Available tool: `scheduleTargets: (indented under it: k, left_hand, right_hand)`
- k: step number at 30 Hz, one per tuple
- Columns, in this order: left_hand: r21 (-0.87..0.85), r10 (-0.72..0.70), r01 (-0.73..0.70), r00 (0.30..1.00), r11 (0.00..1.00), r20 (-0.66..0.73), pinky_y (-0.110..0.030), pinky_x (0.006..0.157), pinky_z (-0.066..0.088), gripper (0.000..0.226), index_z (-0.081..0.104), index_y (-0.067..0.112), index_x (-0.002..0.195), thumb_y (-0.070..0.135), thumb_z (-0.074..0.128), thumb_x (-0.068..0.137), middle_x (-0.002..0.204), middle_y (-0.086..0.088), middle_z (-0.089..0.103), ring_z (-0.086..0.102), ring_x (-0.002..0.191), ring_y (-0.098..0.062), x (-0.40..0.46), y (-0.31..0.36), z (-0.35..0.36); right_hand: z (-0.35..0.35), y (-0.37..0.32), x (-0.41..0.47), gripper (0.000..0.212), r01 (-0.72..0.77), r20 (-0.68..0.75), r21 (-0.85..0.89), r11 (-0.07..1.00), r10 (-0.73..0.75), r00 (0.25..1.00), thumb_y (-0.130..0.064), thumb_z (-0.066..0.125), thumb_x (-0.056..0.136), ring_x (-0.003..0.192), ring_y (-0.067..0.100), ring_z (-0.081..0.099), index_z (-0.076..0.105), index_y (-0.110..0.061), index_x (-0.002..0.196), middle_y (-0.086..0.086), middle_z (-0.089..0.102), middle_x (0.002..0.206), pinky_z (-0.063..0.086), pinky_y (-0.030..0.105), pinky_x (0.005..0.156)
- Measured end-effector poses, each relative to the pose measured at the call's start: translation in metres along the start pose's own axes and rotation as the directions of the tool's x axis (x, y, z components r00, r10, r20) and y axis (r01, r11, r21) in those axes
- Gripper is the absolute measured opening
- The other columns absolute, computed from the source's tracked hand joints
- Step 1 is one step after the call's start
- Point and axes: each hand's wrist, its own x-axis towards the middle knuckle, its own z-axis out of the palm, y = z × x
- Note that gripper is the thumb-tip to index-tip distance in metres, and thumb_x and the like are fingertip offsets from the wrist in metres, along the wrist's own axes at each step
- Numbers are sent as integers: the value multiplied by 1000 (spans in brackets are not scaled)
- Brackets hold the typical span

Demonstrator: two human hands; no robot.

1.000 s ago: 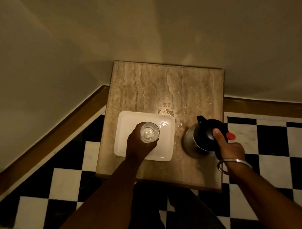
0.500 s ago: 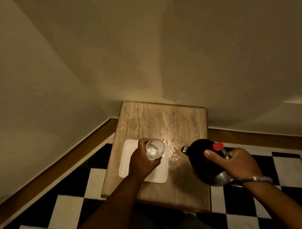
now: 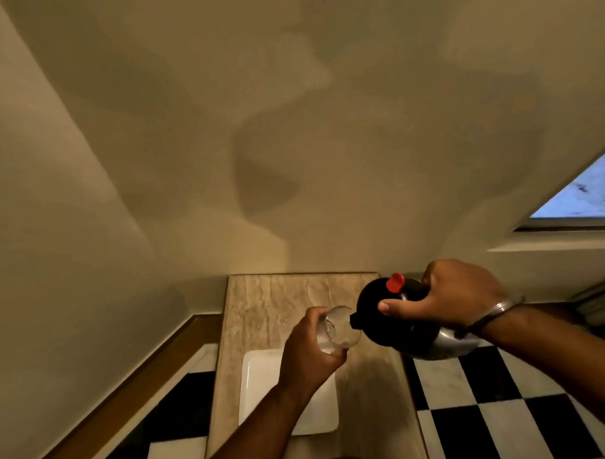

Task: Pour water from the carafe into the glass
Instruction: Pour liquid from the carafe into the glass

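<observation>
My left hand [image 3: 307, 356] grips a clear glass [image 3: 339, 329], lifted off the plate and tilted toward the right. My right hand [image 3: 451, 298] holds the carafe [image 3: 418, 331] by its handle; it has a black top, a red lid button and a steel body. The carafe is raised and tipped left, its black spout touching the rim of the glass. I cannot make out a stream of water. Both are held above the small marble-topped table [image 3: 262, 309].
A white rectangular plate [image 3: 262, 385] lies on the table beneath my left wrist. Water droplets glint on the tabletop. The table stands in a wall corner, with black-and-white checkered floor [image 3: 489, 411] on both sides. A window [image 3: 581, 199] is at upper right.
Both hands rose: the glass came up off the plate and tilted, and the carafe left the table and tipped until its spout met the glass. The camera view tilted upward.
</observation>
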Motion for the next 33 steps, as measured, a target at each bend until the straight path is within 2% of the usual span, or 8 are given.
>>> scheduleTargets:
  k: [3, 8, 9, 20, 23, 26, 30, 33]
  left_hand:
    - [2, 33, -33, 999, 999, 9, -27, 79, 57, 69, 48, 40, 120, 47, 84, 61, 110, 16, 66, 63, 99, -7, -2, 0, -11]
    - [28, 54, -54, 998, 998, 31, -33, 82, 58, 73, 47, 39, 125, 53, 81, 62, 116, 12, 66, 62, 101, -10, 5, 5, -16]
    - [23, 94, -94, 995, 995, 31, -31, 82, 58, 73, 47, 39, 125, 53, 81, 62, 116, 13, 66, 62, 101, -9, -2, 9, -42]
    - [78, 147, -149, 989, 986, 23, -26, 80, 54, 70, 46, 41, 124, 56, 78, 64, 116, 16, 63, 58, 102, -6, -3, 24, -53]
    - [98, 164, -164, 986, 982, 11, -27, 79, 54, 68, 47, 40, 123, 57, 77, 64, 115, 17, 63, 57, 101, -5, -2, 28, -55]
    - [85, 161, -161, 987, 983, -2, -29, 80, 55, 70, 46, 41, 125, 58, 76, 64, 114, 17, 63, 57, 101, -6, -3, 36, -54]
    - [80, 174, -172, 985, 982, -14, -27, 79, 55, 70, 45, 41, 125, 60, 74, 64, 114, 17, 64, 58, 100, -6, -5, 43, -48]
    - [87, 179, -177, 984, 980, -14, -25, 81, 53, 72, 46, 41, 125, 61, 75, 63, 116, 16, 63, 57, 101, -6, -7, 46, -44]
  right_hand:
    - [-9, -22, -2, 79, 45, 14, -99, 994, -44, 999, -99, 40, 40, 41, 7, 52, 55, -23, 53, -7, 53, 43, 40, 22, 44]
    - [-22, -40, 2, 73, 78, 62, -209, 975, -66, 996, -96, 44, 46, 45, 7, 51, 54, -24, 56, -8, 54, 48, 39, 21, 46]
    - [-27, -66, -14, 73, 85, 18, -235, 968, -83, 996, -96, 44, 47, 46, 7, 52, 54, -24, 57, -8, 55, 49, 41, 22, 47]
    - [-57, -101, -19, 69, 124, 8, -441, 889, -134, 991, -92, 49, 55, 49, 11, 55, 53, -23, 64, -5, 59, 55, 47, 25, 50]
    - [-64, -107, -26, 70, 128, -32, -510, 851, -167, 985, -92, 50, 57, 46, 10, 51, 53, -22, 64, -5, 56, 54, 41, 24, 45]
    - [-73, -111, -32, 74, 118, -49, -543, 832, -171, 984, -92, 49, 57, 47, 10, 51, 62, -21, 74, -6, 58, 56, 37, 23, 44]
    - [-84, -110, -38, 77, 126, -45, -570, 812, -184, 982, -92, 49, 58, 52, 12, 58, 68, -21, 83, -5, 64, 61, 41, 24, 47]
    - [-93, -109, -42, 78, 121, -53, -579, 807, -185, 981, -91, 50, 58, 52, 13, 57, 69, -20, 83, -4, 62, 60, 41, 24, 47]
